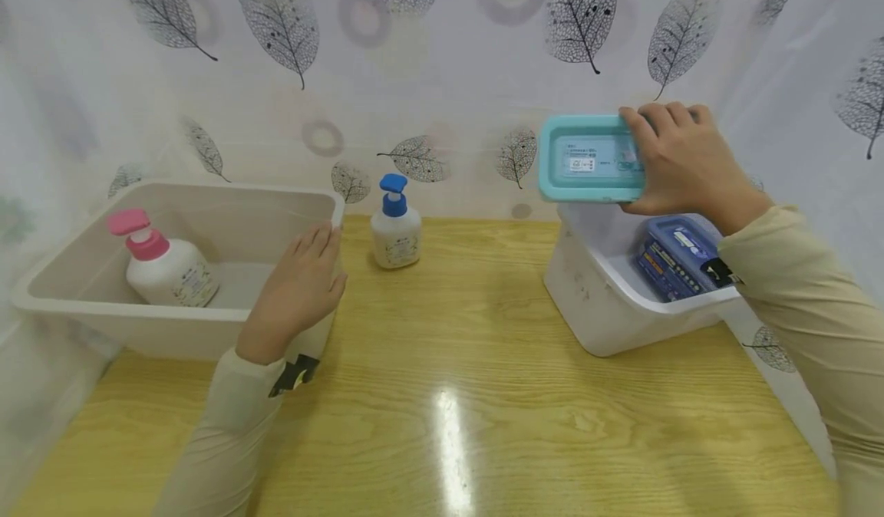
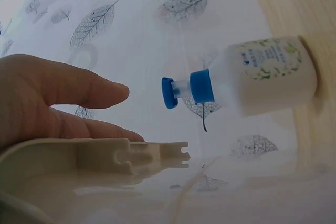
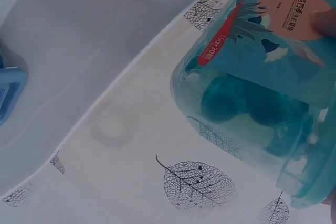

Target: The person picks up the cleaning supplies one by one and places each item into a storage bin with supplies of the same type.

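My right hand grips a teal tub of laundry pods by its right end, above the left part of the right bin. Teal balls show through the clear wall of the tub in the right wrist view, beside a printed label. My left hand lies with fingers extended at the right rim of the left bin. Beyond its fingertips, a white pump bottle with a blue top stands upright on the table. In the left wrist view, thumb and fingers point toward this bottle.
Inside the left bin leans a white pump bottle with a pink top. The right bin contains a dark blue box, partly covered by my sleeve. Both bins stand on a wooden table, with a leaf-print curtain behind.
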Motion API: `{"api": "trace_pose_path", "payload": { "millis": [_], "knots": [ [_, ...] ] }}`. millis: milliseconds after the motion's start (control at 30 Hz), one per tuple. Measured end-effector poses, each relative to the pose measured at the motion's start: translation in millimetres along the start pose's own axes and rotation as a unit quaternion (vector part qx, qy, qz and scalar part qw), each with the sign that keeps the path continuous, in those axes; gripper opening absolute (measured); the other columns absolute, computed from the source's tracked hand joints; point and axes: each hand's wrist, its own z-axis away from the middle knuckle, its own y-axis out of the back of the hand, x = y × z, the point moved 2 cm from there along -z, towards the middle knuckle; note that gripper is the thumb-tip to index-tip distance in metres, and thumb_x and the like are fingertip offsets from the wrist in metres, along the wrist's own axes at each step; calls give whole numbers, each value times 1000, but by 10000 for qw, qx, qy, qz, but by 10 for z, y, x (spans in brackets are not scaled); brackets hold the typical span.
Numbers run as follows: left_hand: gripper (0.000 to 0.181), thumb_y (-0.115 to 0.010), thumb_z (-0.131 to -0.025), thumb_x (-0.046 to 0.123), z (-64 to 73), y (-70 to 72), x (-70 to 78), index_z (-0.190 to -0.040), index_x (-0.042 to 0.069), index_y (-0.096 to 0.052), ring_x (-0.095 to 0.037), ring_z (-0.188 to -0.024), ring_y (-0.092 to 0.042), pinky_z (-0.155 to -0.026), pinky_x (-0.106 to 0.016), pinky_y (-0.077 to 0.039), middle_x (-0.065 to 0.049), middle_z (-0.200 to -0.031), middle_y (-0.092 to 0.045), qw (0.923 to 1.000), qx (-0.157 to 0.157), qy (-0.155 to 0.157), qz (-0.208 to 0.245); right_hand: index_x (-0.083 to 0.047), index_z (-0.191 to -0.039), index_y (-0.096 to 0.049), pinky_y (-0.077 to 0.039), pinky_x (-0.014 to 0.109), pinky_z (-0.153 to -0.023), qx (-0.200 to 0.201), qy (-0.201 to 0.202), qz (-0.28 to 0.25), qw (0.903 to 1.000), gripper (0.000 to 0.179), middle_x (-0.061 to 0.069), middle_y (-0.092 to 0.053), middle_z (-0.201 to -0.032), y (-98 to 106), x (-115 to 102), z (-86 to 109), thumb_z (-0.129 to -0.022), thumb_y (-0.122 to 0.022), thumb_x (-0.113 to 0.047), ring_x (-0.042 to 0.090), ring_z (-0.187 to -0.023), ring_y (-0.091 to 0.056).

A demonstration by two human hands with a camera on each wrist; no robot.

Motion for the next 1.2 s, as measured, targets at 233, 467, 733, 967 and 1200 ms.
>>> {"api": "trace_pose_path", "payload": {
  "millis": [233, 467, 733, 967, 1200],
  "knots": [
    [62, -42, -97, 21, 4, 2, -2, -145, -11, -18, -43, -142, -16, -118, -54, -13, -29, -153, -16, 10000, 12, 25, -62, 6, -129, -43, -40, 63, -76, 186, 317, 168, 9992, 106, 29, -53, -112, -39, 154, 116, -39, -68, -44, 46, -94, -49],
    [62, -42, -96, 20, -2, -5, 1, -145, -11, -19, -43, -142, -16, -118, -54, -12, -29, -153, -17, 10000, 64, -7, -45, 6, -130, -43, -42, 62, -75, 136, 439, 161, 9988, 108, 28, -53, -111, -55, 262, 222, -38, -67, -46, 46, -93, -49],
    [60, -40, -96, 19, 3, -9, 1, -144, -11, -20, -43, -142, -17, -118, -54, -13, -29, -152, -19, 9998, 168, -48, -44, 5, -131, -42, -41, 64, -73, -101, 483, 153, 9987, 110, 29, -52, -112, -91, 357, 363, -37, -71, -45, 47, -95, -49],
    [60, -42, -96, 18, 11, -19, -7, -144, -12, -22, -42, -141, -19, -118, -54, -14, -29, -152, -21, 9996, 252, -65, -75, 6, -131, -42, -43, 65, -73, -366, 523, 158, 9978, 110, 29, -53, -112, -151, 413, 481, -38, -74, -44, 47, -95, -50],
    [61, -42, -96, 18, 6, -14, -6, -143, -12, -22, -43, -141, -19, -118, -54, -14, -30, -151, -20, 9996, 242, -67, -85, 7, -131, -41, -42, 65, -79, -669, 492, -1, 9965, 112, 29, -52, -115, -184, 477, 525, -39, -77, -45, 46, -101, -49]
  ]
}}
